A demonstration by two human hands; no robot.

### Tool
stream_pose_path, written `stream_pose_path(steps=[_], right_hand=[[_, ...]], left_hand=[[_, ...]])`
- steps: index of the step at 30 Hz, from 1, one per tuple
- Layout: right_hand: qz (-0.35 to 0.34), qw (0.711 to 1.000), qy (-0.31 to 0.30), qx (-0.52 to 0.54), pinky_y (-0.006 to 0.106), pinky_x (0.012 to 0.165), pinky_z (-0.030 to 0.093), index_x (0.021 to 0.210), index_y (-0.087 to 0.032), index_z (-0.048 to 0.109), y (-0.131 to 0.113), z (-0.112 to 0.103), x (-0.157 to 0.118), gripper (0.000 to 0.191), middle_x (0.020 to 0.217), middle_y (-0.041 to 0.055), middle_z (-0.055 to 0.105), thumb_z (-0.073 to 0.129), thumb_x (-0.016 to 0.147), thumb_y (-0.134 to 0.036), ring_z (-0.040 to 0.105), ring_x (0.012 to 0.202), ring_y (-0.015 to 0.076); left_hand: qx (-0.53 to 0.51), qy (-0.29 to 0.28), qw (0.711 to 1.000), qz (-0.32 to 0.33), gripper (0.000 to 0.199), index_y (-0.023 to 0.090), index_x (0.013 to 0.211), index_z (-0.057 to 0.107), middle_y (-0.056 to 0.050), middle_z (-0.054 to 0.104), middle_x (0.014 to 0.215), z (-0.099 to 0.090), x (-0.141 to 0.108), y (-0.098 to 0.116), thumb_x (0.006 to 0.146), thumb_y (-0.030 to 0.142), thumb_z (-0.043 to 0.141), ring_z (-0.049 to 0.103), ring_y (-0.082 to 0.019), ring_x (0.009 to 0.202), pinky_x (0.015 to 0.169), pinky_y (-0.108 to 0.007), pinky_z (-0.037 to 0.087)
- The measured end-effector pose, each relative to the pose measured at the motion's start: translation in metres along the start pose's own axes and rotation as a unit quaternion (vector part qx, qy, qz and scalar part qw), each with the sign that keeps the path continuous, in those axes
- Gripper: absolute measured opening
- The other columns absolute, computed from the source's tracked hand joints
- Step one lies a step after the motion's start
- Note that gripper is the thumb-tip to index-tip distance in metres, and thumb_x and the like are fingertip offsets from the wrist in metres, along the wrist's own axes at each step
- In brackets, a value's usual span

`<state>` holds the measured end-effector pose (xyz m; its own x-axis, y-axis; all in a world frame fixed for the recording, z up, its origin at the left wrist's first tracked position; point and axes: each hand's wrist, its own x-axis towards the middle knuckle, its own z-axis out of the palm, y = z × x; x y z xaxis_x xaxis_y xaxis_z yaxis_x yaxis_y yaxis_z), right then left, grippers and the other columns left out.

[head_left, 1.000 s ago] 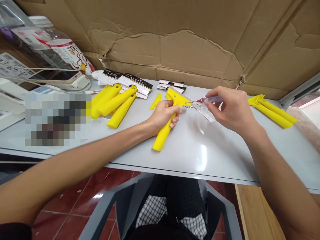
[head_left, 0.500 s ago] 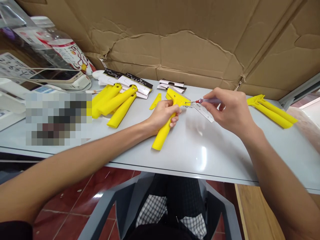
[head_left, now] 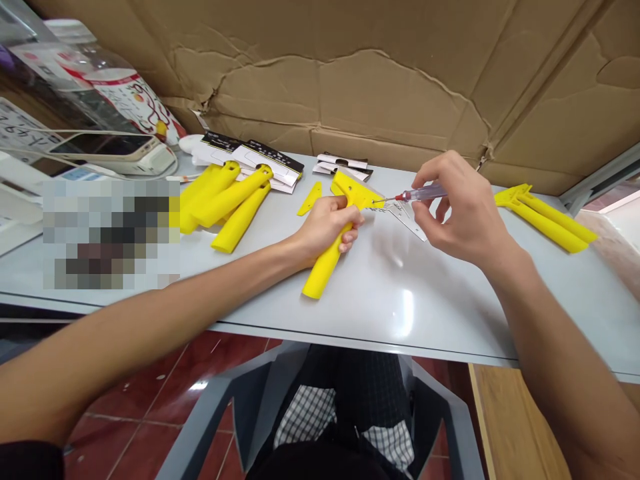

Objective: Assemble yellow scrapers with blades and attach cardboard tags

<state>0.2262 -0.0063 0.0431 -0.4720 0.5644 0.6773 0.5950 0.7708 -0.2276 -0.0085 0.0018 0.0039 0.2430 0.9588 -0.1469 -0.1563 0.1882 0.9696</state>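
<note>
Starting at the far left, we have a bottle (head_left: 133,93) tilted near the cardboard (head_left: 390,87), with a phone (head_left: 107,145) lying in front of it. Nearer to us, a pixelated patch (head_left: 110,233) hides whatever lies on that part of the table (head_left: 360,320). Just to its right sit several yellow handles (head_left: 240,220), bunched and partly overlapping, with printed cards (head_left: 270,163) behind them. Next comes a small yellow plate (head_left: 310,199), lying apart just beside our left hand.

With our left hand (head_left: 327,227) we grip the yellow scraper (head_left: 323,270), fingers wrapped around its handle just below the wide head. The scraper is in the middle of the table, its handle slanting toward us and its head pointing away. Behind the head lie some folded cards (head_left: 343,165). Small screws (head_left: 376,209) lie close to the head's right corner, and a flat metal plate (head_left: 410,223) is just right of them.

Our right hand (head_left: 463,207) pinches the screwdriver (head_left: 407,195) between thumb and fingers, holding it nearly level, its tip at the right corner of the scraper's head. Well to the right, two yellow tools (head_left: 550,220) lie side by side on the table.
</note>
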Motion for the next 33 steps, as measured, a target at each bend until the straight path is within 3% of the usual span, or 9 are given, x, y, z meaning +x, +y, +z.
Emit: stream_pose_path(steps=[8, 17, 23, 26, 33], right_hand=[[0.008, 1.0, 0.01, -0.004, 0.034, 0.056, 0.057, 0.096, -0.027, 0.058, 0.0033, 0.0016, -0.0002, 0.012, 0.094, 0.0048, 0.069, 0.062, 0.093, -0.016, 0.066, 0.072, 0.0183], [0.036, 0.998, 0.017, -0.047, 0.04, 0.062, 0.056, 0.092, -0.027, 0.066, 0.0044, 0.0018, -0.0016, 0.007, 0.088, 0.0035, 0.076, 0.069, 0.099, -0.03, 0.068, 0.069, 0.0214], [0.035, 0.998, -0.004, -0.045, 0.038, 0.064, 0.054, 0.098, -0.025, 0.066, 0.0007, -0.0002, -0.0008, 0.003, 0.092, 0.0038, 0.075, 0.068, 0.097, -0.027, 0.064, 0.066, 0.0191], [0.035, 0.998, -0.019, -0.037, 0.037, 0.063, 0.054, 0.104, -0.025, 0.063, -0.0021, -0.0019, -0.0008, 0.012, 0.101, 0.0046, 0.075, 0.067, 0.093, -0.02, 0.061, 0.064, 0.0164], [0.048, 0.998, -0.016, -0.031, 0.036, 0.062, 0.054, 0.095, -0.026, 0.065, 0.0008, -0.0012, -0.0016, 0.004, 0.094, 0.0036, 0.074, 0.066, 0.095, -0.022, 0.066, 0.07, 0.0194]], left_hand=[[-0.002, 0.002, 1.0, -0.002, 0.02, 0.019, 0.073, 0.053, 0.003, 0.051, 0.064, -0.0009, 0.0011, -0.0008, 0.066, 0.014, 0.071, 0.043, -0.005, 0.043, 0.034, -0.019, 0.033], [0.003, -0.002, 1.0, 0.001, 0.02, 0.019, 0.074, 0.052, 0.004, 0.05, 0.064, -0.0007, -0.0004, 0.0001, 0.066, 0.014, 0.07, 0.043, -0.005, 0.043, 0.034, -0.019, 0.034], [0.002, -0.003, 1.0, 0.003, 0.018, 0.019, 0.074, 0.052, 0.005, 0.049, 0.062, 0.0001, 0.0009, -0.0005, 0.068, 0.014, 0.069, 0.042, -0.005, 0.042, 0.033, -0.019, 0.033], [0.0, -0.004, 1.0, 0.005, 0.016, 0.018, 0.074, 0.054, 0.004, 0.05, 0.063, -0.0003, 0.0012, -0.0013, 0.068, 0.013, 0.068, 0.043, -0.005, 0.042, 0.033, -0.019, 0.033], [0.002, 0.003, 1.0, 0.005, 0.016, 0.018, 0.073, 0.054, 0.003, 0.052, 0.065, -0.0002, 0.0012, -0.0014, 0.068, 0.012, 0.068, 0.043, -0.005, 0.042, 0.033, -0.018, 0.034]])
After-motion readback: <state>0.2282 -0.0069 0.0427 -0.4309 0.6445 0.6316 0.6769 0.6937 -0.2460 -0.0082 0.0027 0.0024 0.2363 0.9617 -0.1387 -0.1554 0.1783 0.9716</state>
